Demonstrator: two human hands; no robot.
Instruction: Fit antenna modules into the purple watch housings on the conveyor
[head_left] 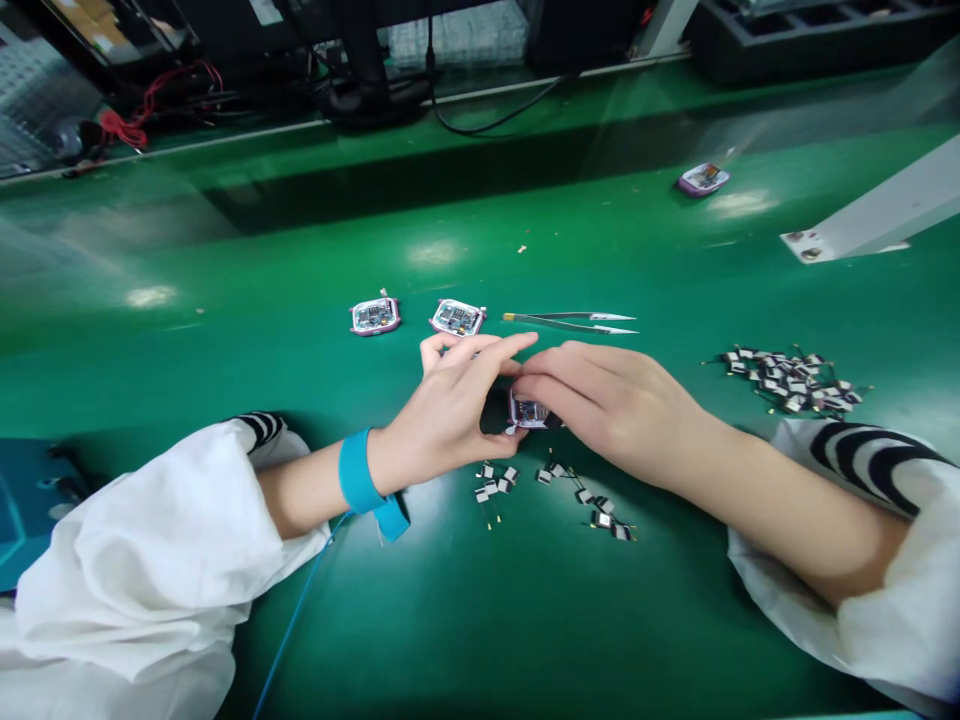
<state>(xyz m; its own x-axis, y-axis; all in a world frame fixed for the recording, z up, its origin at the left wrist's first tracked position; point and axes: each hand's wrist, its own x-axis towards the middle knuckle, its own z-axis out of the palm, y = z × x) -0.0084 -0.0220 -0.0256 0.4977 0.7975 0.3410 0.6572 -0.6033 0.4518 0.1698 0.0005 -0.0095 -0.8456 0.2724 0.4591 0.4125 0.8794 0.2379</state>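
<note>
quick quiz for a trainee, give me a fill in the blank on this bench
The blue strap sits on the ____ wrist.
The tips of the tweezers point to the ____ of the view.
Just left of the tweezers, ____ boards lie on the green mat.
The left hand and right hand grip one board, and the larger pile of parts lies nearer the ____ hand.

Missing words: left; right; two; right

Left hand (448, 405), with a blue wrist strap (360, 472), and right hand (609, 410) closed on a small purple-framed circuit module (529, 411) above the green worktop (450, 620); steel tweezers (570, 322) just beyond, beside two more modules (456, 318), with loose wired components (787, 380) off to the right.
</note>
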